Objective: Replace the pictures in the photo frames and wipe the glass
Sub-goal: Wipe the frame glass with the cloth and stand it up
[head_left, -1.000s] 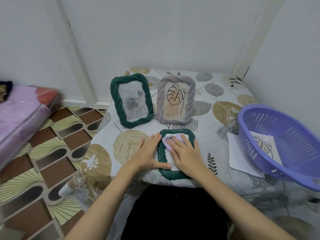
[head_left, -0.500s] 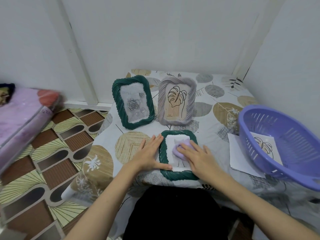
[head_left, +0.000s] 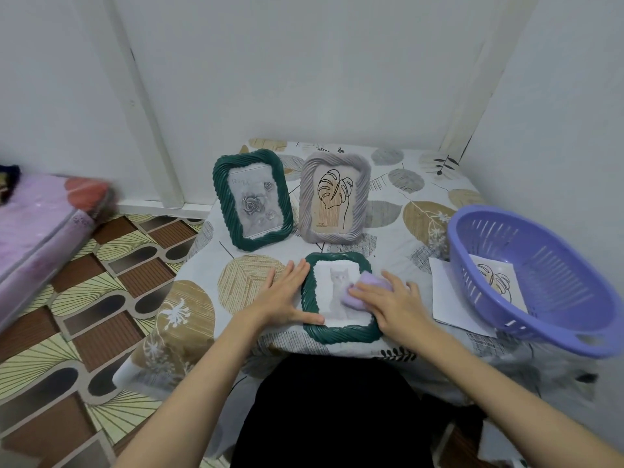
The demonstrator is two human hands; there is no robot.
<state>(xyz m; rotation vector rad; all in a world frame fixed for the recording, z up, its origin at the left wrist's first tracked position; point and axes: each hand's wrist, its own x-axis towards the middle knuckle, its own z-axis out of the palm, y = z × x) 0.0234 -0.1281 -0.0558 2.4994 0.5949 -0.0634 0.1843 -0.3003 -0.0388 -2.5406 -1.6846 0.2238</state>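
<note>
Two hands work: my left hand (head_left: 283, 295) lies flat, steadying the green frame (head_left: 341, 329), while my right hand (head_left: 388, 304) presses a purple cloth (head_left: 364, 292) onto its glass.

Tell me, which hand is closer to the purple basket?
Right. The right hand presses a cloth on the flat frame's glass, nearer the purple basket; the left hand rests at the frame's far edge.
</note>
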